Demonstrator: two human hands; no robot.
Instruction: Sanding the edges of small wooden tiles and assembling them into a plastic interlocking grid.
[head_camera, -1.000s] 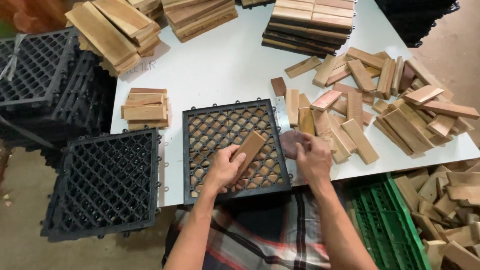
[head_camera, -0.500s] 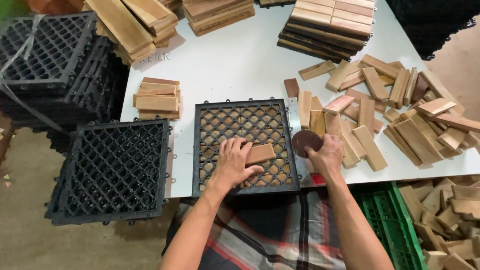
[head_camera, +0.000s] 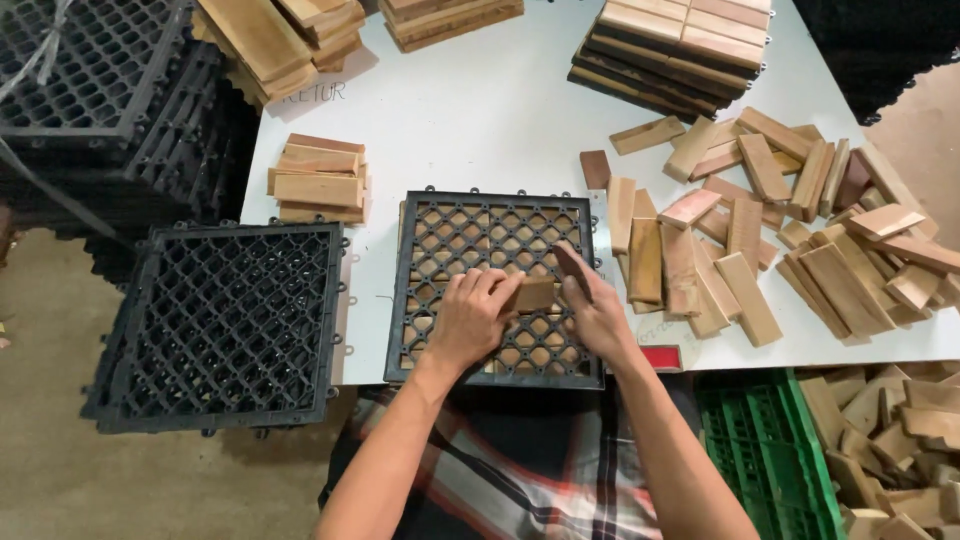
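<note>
Tan wood slat (head_camera: 533, 293) flat on black grid tile (head_camera: 497, 225), both hands' grip closed on it.

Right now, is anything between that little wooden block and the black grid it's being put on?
Nothing visible. The wooden block lies on the black grid, with the left hand and right hand on it. Loose wood pieces lie off to the right.

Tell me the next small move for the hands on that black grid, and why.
Probably press the wooden block flat onto the black grid. The left hand lies on the block, the right hand holds a dark piece beside it, and most of the grid is bare, so seating this block first seems sensible.
</note>
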